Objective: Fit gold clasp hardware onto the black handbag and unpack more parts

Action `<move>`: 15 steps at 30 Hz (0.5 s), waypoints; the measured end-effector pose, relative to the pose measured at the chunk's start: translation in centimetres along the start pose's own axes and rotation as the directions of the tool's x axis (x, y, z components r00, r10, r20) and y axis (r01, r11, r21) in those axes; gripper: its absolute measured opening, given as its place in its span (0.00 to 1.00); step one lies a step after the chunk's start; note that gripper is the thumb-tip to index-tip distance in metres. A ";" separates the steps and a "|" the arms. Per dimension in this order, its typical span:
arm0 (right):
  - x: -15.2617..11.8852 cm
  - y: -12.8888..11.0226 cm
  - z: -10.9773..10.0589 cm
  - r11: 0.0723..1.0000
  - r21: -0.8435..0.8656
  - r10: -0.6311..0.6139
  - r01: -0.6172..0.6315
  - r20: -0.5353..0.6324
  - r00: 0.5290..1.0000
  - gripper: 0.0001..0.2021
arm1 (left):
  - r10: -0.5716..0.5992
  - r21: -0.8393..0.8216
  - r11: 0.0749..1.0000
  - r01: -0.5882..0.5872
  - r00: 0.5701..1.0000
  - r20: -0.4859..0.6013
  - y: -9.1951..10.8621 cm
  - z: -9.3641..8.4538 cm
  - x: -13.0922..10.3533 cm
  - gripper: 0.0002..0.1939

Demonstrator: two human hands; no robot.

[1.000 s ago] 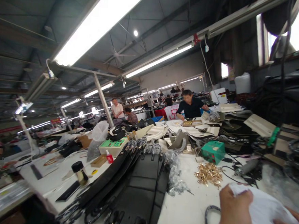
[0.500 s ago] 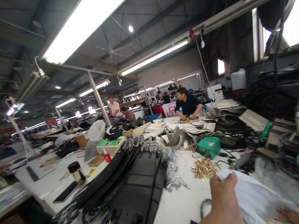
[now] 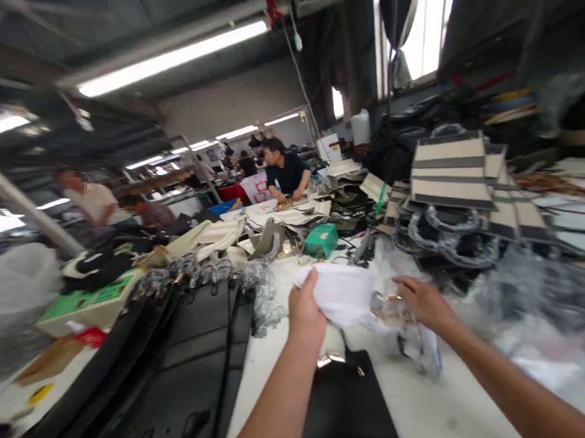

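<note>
My left hand point(image 3: 307, 310) is closed on the left edge of a thin white bag point(image 3: 345, 293), thumb on top. The bag looks limp; its right end turns see-through, with blurred gold-coloured and dark bits there. My right hand point(image 3: 424, 303) is at that end, fingers pinched together, a small gold-coloured piece point(image 3: 393, 297) at the tips. Below the bag lies a flat black leather-like panel point(image 3: 352, 410) with gold-coloured metal fittings point(image 3: 331, 359) at its top edge. My left forearm partly covers the panel.
Black bag parts with wrapped handles point(image 3: 183, 345) lie stacked on the left. A green box point(image 3: 321, 240) stands behind my hands. Cream-and-grey panels point(image 3: 451, 170) with plastic-wrapped handles pile up at the right, beside clear plastic point(image 3: 531, 316). A co-worker point(image 3: 288, 172) sits across the table.
The view has swung right. The white bag and my left hand now appear nearer the middle, over the black panel. My right hand, blurred at the edge before, shows fully.
</note>
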State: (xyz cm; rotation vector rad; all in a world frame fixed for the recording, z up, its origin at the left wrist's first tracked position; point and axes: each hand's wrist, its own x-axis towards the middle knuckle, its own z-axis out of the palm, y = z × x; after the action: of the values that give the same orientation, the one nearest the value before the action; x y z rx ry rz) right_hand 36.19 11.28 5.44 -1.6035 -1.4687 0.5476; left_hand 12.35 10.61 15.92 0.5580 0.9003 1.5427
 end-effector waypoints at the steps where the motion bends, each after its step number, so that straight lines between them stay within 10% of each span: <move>1: 0.0 -0.5 -0.3 1.000 0.018 0.018 -0.018 0.008 1.000 0.18 | 0.018 0.010 1.000 -0.018 1.000 0.003 0.4 0.0 0.2 0.15; 15: 0.8 -4.7 -3.0 0.981 0.163 -0.066 0.108 -0.242 0.968 0.18 | 0.247 0.049 0.969 -0.243 0.962 -0.116 2.7 -2.8 0.4 0.11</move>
State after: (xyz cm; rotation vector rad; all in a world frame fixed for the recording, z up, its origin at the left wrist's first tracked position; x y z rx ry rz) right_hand 36.11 10.81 11.05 -1.4071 -1.2707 0.4081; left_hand 8.46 10.35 16.33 0.6243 0.9799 1.8034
